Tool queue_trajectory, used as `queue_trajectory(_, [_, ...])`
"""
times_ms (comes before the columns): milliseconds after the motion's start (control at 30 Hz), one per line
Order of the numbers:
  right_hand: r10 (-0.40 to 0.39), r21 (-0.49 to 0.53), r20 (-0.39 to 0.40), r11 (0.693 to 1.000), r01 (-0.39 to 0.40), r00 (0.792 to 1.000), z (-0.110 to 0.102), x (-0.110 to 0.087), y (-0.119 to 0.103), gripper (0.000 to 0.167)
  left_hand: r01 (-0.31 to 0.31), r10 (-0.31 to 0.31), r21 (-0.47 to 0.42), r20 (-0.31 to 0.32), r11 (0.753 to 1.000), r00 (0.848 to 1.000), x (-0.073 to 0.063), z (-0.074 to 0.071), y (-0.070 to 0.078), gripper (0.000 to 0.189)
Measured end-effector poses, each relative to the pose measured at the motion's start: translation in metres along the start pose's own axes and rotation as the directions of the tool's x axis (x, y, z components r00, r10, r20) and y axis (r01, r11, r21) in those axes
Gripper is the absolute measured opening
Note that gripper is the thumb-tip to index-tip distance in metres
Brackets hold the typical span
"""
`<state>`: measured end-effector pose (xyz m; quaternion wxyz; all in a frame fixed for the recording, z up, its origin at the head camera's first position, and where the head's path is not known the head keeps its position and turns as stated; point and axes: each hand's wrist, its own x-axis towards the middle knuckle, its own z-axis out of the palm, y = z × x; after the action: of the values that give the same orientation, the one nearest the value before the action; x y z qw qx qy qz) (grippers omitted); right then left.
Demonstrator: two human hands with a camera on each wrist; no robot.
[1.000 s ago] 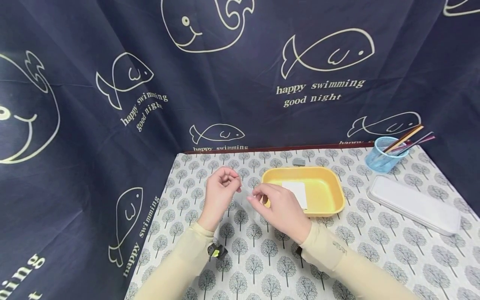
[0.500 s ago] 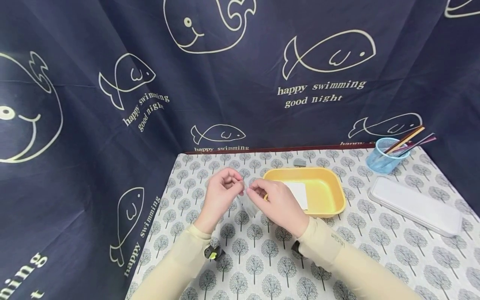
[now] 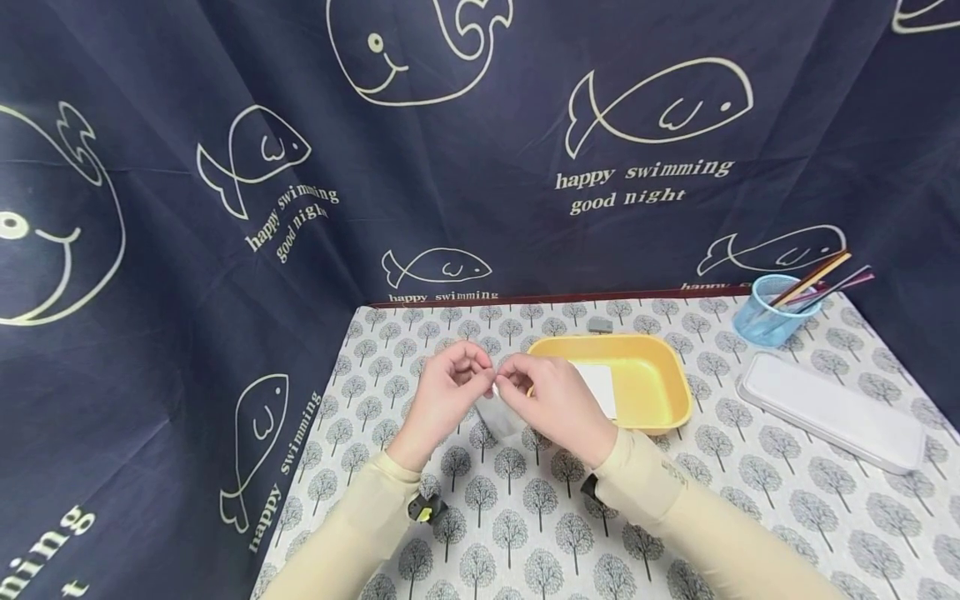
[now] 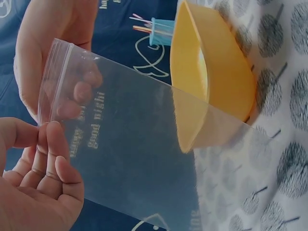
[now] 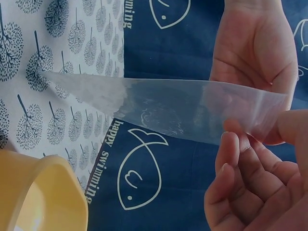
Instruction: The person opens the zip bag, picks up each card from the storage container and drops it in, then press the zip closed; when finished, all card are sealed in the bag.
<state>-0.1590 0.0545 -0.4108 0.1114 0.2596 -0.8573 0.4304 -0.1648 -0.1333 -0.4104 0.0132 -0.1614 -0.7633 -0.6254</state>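
A clear zip-lock bag (image 4: 130, 130) hangs between my two hands above the table, its zip edge uppermost. My left hand (image 3: 447, 395) pinches that edge between thumb and forefinger, as the left wrist view shows. Close beside it, my right hand (image 3: 558, 402) pinches the same edge with thumb and fingertips. In the right wrist view the bag (image 5: 163, 108) appears narrow and slanted, looking flat. The two hands' fingertips nearly meet at the zip. Whether the zip is parted there cannot be told.
Behind my right hand stands a yellow tray (image 3: 660, 387) holding a white card (image 3: 600, 387). A grey eraser-like block (image 3: 600, 325) lies beyond it. On the right are a white case (image 3: 828, 408) and a blue mesh cup (image 3: 767, 312) of sticks. A dark curtain (image 3: 465, 183) backs the table.
My hands have come closer together along the bag's top edge, the right moving left. The bag now hangs a little more visibly below them. Tray, case and cup stay put.
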Motion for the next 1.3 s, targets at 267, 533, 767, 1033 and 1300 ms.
queue_trajectory(267, [-0.036, -0.028, -0.044, 0.999, 0.034, 0.998, 0.0009, 0.0027, 0.0008, 0.014, -0.001, -0.002, -0.062, -0.046, 0.998, 0.999, -0.0005, -0.0004, -0.0002, 0.022])
queue_trajectory(533, [-0.055, -0.056, -0.055, 0.997, 0.052, 0.997, 0.0017, 0.0031, -0.0013, 0.016, 0.037, -0.036, 0.100, -0.007, 0.994, 0.999, -0.0013, -0.0023, 0.0031, 0.021])
queue_trajectory(767, [-0.048, -0.070, -0.051, 0.997, 0.044, 0.998, 0.0004, 0.0038, -0.0026, 0.015, 0.044, -0.046, 0.092, 0.019, 0.995, 0.999, -0.0010, -0.0022, 0.0019, 0.020])
queue_trajectory(1033, [-0.050, -0.076, -0.053, 0.996, 0.046, 0.997, -0.0014, 0.0036, -0.0013, 0.014, 0.024, -0.032, 0.158, 0.049, 0.987, 0.998, 0.0001, -0.0028, 0.0021, 0.021])
queue_trajectory(1300, [-0.081, -0.117, -0.057, 0.990, 0.074, 0.995, -0.0034, 0.0037, 0.0009, 0.011, 0.018, -0.029, 0.205, 0.051, 0.979, 0.998, -0.0010, -0.0024, 0.0024, 0.022])
